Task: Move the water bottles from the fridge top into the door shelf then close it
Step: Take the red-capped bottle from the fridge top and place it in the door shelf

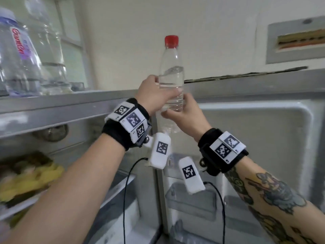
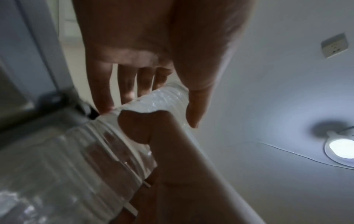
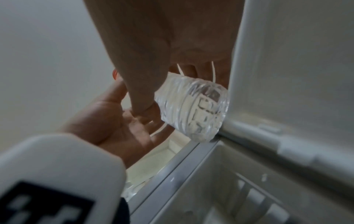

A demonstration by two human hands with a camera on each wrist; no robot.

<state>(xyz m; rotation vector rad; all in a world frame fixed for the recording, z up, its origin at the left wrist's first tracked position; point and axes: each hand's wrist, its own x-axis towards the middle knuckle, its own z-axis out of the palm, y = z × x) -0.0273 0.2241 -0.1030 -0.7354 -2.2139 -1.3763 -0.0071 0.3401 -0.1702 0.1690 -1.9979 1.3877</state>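
Overhead, one red-capped bottle [image 1: 171, 80] is held upright by both hands, left hand [image 1: 154, 95] and right hand [image 1: 186, 117] curled round it above the open door shelf [image 1: 191, 196]; two larger bottles [image 1: 19, 55] are seen on the fridge top [image 1: 52, 101]. Only the left wrist view shows a ceiling lamp [image 2: 341, 147]. Only the right wrist view shows the bottle's base.

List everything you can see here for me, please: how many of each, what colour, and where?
red-capped bottle: one, clear with a red cap, upright, held in the air between fridge and door.
large bottles: at least two, clear, one with a red-lettered label, on the fridge top at left.
fridge door: one, white inside, open at right.
door shelf: one, white, low in the door.
food: yellow, blurred, on a shelf inside the fridge.
wall panel: one, grey, upper right.
left hand: grips the bottle's middle.
right hand: grips the bottle lower down.
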